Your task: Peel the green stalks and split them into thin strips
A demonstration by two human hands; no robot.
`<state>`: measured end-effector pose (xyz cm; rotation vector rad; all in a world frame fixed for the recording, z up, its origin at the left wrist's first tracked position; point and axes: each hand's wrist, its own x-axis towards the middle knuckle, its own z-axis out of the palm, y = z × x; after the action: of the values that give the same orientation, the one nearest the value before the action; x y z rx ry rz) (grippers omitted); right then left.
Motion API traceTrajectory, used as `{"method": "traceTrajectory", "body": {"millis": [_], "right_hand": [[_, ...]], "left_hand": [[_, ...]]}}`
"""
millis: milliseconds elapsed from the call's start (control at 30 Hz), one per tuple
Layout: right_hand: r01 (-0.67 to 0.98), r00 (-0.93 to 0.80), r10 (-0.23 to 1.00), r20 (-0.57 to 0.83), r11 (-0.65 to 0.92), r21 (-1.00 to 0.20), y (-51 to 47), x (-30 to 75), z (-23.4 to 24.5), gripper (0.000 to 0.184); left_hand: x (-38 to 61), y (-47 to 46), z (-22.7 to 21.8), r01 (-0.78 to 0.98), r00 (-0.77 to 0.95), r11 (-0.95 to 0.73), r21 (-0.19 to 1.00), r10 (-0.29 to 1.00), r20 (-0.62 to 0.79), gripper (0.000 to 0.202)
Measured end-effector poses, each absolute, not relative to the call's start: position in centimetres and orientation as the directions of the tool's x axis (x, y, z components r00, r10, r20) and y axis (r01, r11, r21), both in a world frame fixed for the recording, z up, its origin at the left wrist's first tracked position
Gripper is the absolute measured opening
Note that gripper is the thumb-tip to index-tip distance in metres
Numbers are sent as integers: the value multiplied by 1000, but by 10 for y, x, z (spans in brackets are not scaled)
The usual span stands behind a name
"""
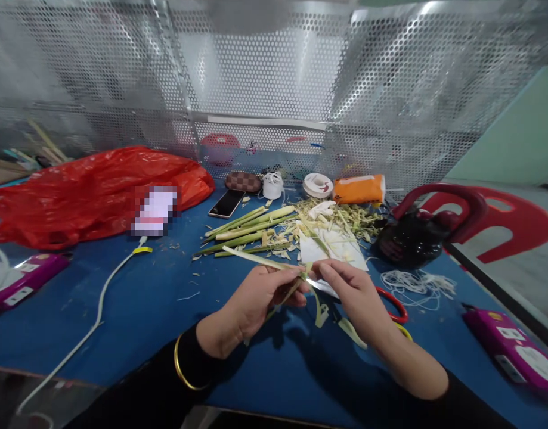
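Pale green leaf strips cross at a small folded knot held over the blue table. My left hand is closed around them, thumb and fingers pinching near the knot, while one long strip points up to the left and others hang down. From the other side my right hand pinches the strips at the knot, its fingertips close to my left ones. Partly hidden under my right hand lie scissors with a red handle loop and a yellow loop. Behind my hands rest several green stalks and white paper.
Plant scraps are heaped before an orange packet and a tape roll. A black pot and white string lie right; a red plastic bag, a lit phone and its cable lie left.
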<state>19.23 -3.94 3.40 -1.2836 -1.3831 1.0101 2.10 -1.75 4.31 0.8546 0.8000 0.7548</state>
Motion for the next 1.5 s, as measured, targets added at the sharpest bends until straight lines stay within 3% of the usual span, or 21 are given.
{"method": "traceTrajectory", "body": {"millis": [133, 333, 833, 1033, 1133, 1200, 1333, 1500], "right_hand": [[-27, 24, 999, -23, -23, -999, -41, 187, 31, 22], [-118, 74, 996, -47, -38, -992, -42, 184, 30, 22], [27, 101, 993, 59, 57, -998, -37, 189, 29, 24], [144, -139, 990, 30, 50, -988, -43, 189, 32, 24], [189, -127, 991, -31, -7, -982, -45, 191, 32, 30], [118, -84, 994, -70, -60, -991, -44, 196, 35, 33], [-194, -3, 993, -122, -120, -974, -39, 207, 43, 25], [-380, 284, 955, -89, 27, -924, -26, 220, 39, 29]], "left_hand": [[27, -22, 40, -166, 472, 449, 878, 818, -329, 25], [29, -22, 36, -154, 497, 463, 873, 800, -336, 29], [30, -23, 37, -220, 419, 469, 855, 837, -351, 23], [24, -17, 40, -327, 329, 380, 865, 904, -273, 23], [22, -13, 40, -359, 228, 356, 863, 930, -289, 20], [22, -10, 40, -370, 154, 324, 870, 946, -286, 18], [21, -6, 40, -363, 73, 232, 902, 973, -220, 16], [19, -6, 42, -322, 56, 202, 925, 979, -194, 20]]}}
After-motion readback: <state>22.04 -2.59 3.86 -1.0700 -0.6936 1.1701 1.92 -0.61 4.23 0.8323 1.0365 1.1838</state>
